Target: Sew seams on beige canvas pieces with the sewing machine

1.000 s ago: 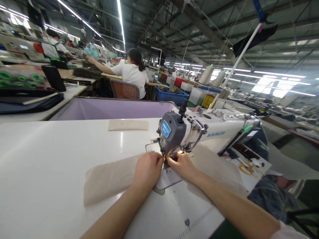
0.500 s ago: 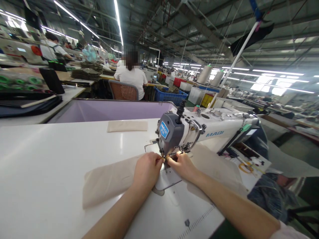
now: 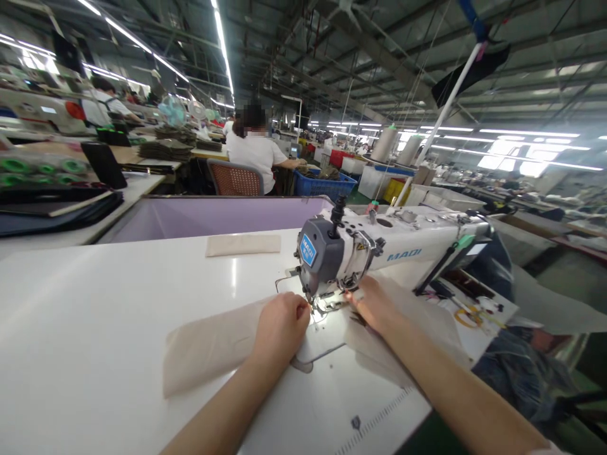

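My left hand [image 3: 283, 325] is closed, its fingers curled at the edge of a beige fabric piece [image 3: 211, 347] just left of the needle. The fabric lies flat and reaches out to the left. The sewing machine's head [image 3: 318, 253] stands over both hands, its lamp lighting the needle plate [image 3: 317, 338]. My right hand [image 3: 377, 306] is to the right of the presser foot [image 3: 327, 304], with fingers bent; a small dark object shows under the palm, too hidden to name. More beige fabric [image 3: 427, 316] lies beneath and behind that hand.
A narrow beige strip [image 3: 244, 245] lies at the back of the white table [image 3: 95, 316]. Yellow-handled scissors [image 3: 467, 316] rest on the right. Beyond a lilac bin [image 3: 213, 213], a person in a white shirt [image 3: 253, 155] sits beside a blue crate [image 3: 325, 183].
My right hand has drawn away from the needle to the right, uncovering the presser foot. My left hand stays almost in place. The person ahead has reached an arm to the right.
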Available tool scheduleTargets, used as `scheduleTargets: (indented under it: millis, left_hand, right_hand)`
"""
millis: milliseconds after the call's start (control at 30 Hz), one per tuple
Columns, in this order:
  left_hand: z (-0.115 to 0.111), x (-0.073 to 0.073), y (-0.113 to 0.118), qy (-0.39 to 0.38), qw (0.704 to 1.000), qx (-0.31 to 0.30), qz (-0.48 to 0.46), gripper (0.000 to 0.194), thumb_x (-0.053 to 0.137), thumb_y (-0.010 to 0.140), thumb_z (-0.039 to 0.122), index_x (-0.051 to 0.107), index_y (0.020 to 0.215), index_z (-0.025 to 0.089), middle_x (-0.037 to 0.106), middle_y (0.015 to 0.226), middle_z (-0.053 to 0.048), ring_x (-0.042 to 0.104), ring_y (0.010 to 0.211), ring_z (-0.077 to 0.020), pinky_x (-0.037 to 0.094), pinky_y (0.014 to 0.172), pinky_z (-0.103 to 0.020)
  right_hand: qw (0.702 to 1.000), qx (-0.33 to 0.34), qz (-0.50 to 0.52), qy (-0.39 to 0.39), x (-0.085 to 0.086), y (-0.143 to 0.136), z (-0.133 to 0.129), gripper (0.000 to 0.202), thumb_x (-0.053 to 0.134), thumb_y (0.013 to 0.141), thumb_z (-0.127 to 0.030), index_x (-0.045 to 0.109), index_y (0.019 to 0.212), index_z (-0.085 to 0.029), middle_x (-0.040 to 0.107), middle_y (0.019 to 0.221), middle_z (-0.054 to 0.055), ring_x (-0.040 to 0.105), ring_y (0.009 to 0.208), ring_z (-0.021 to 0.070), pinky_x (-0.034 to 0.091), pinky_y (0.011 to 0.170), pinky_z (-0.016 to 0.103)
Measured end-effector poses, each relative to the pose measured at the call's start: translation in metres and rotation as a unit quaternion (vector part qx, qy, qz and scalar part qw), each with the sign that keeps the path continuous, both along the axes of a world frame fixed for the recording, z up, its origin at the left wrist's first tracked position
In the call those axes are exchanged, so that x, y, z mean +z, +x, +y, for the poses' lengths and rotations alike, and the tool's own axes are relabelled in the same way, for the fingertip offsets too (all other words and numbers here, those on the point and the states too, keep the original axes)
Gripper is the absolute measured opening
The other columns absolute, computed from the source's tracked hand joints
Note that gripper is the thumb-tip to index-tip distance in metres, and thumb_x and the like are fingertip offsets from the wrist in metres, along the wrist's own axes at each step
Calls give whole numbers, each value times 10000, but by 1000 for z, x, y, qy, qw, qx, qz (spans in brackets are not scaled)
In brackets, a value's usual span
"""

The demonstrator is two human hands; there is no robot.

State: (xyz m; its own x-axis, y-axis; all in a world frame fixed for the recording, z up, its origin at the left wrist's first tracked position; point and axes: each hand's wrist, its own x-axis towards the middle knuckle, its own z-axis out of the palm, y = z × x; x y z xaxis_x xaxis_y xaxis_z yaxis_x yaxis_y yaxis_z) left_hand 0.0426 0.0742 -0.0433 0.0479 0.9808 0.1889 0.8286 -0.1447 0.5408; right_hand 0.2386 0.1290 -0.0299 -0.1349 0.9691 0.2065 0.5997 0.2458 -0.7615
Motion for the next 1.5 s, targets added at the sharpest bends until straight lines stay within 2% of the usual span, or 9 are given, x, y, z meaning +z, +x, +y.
scheduleTargets:
  millis: [200, 300, 500, 633, 800, 900, 1000, 1133, 1500]
  left_hand:
    - [-2, 1, -2, 11, 1000, -5, 6, 232, 546, 894, 128, 670, 709, 191, 658, 757, -20, 612, 748, -163, 390, 671, -266]
    - [-6, 4, -4, 7, 1000, -7, -19, 224, 516, 917, 135, 685, 782, 194, 678, 830, -33, 640, 809, -173, 449, 728, -271]
    - [-20, 18, -11, 23, 999, -5, 39, 292, 430, 968, 136, 717, 998, 176, 689, 1040, -99, 661, 965, -217, 508, 879, -334]
    - [-32, 23, -22, 1, 986, 1, 167, 309, 424, 972, 123, 718, 1059, 164, 690, 1174, -129, 639, 1106, -251, 495, 966, -367]
    - [-58, 7, -31, -16, 975, 3, 223, 408, 460, 1004, 277, 568, 1391, 210, 541, 1492, -112, 457, 1405, -289, 369, 1151, -500]
    - [-83, -5, -19, -11, 971, -14, 237, 458, 423, 1022, 325, 510, 1457, 212, 489, 1542, -97, 425, 1433, -289, 368, 1158, -507]
    - [-103, -6, 0, 7, 968, -57, 246, 452, 439, 1021, 365, 534, 1441, 225, 515, 1524, -81, 454, 1407, -293, 399, 1134, -489]
    - [-103, 7, 13, 4, 962, -74, 261, 384, 468, 1012, 316, 599, 1365, 246, 603, 1428, -74, 535, 1297, -296, 453, 1054, -466]
    - [-87, 6, 11, 31, 959, -123, 255, 406, 542, 977, 334, 579, 1358, 200, 611, 1399, -94, 534, 1274, -300, 445, 1066, -468]
  right_hand:
    - [993, -37, 103, -31, 17, 40, -14, 193, 447, 840, -416, 428, 729, -259, 466, 560, -42, 412, 453, 144, 328, 426, 263]
    - [989, -126, 61, 50, 16, 75, -33, 172, 542, 771, -420, 537, 808, -252, 480, 545, -58, 458, 492, 160, 334, 466, 262]
    - [984, -164, -6, 62, 1, 125, -53, 251, 485, 796, -483, 574, 837, -253, 592, 578, -26, 556, 534, 199, 393, 527, 296]
    - [982, -171, -30, 67, -12, 140, -49, 270, 468, 809, -484, 583, 866, -247, 666, 679, 19, 620, 600, 220, 449, 589, 327]
    - [972, -184, -37, 143, -19, 134, -47, 362, 540, 833, -468, 597, 1076, -206, 688, 1029, 130, 656, 739, 239, 516, 661, 368]
    - [982, -112, -22, 153, -11, 110, -59, 349, 521, 903, -431, 607, 1155, -205, 671, 1116, 139, 659, 829, 243, 542, 693, 364]
    - [990, 55, -25, 124, -3, 79, -76, 230, 473, 967, -330, 653, 1065, -225, 701, 1039, 87, 658, 928, 230, 547, 831, 361]
    - [945, 280, -53, 163, -2, 43, -87, 236, 451, 997, -194, 681, 1049, -189, 716, 1062, 87, 632, 1038, 224, 492, 975, 381]
    - [881, 379, -175, 222, -14, 18, -64, 242, 456, 1032, -171, 675, 1130, -137, 689, 1180, 95, 596, 1078, 223, 452, 1008, 381]
